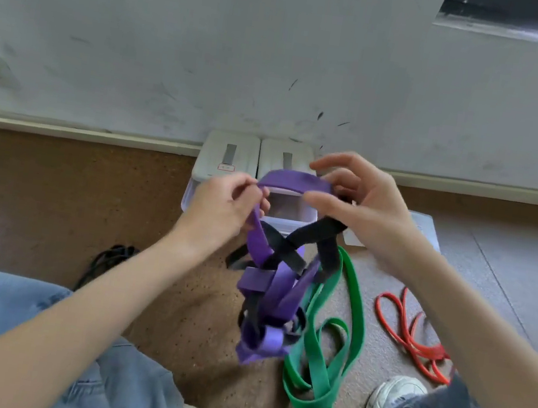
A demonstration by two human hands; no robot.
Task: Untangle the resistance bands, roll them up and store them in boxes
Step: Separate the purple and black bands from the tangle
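while the untangling step is in hand, a person seated on the floor point(196, 318) lifts a knot of bands before two white boxes point(228, 160) set against the wall. the left hand point(222, 207) pinches the purple band point(269, 287); its top loop runs across to the right hand point(359, 213), whose fingers curl around that loop and the black band point(307, 240) woven through it. green band point(339, 334) and red band point(414, 338) lie loose on the floor to the right. next, the black strap likely needs threading out of the purple knot.
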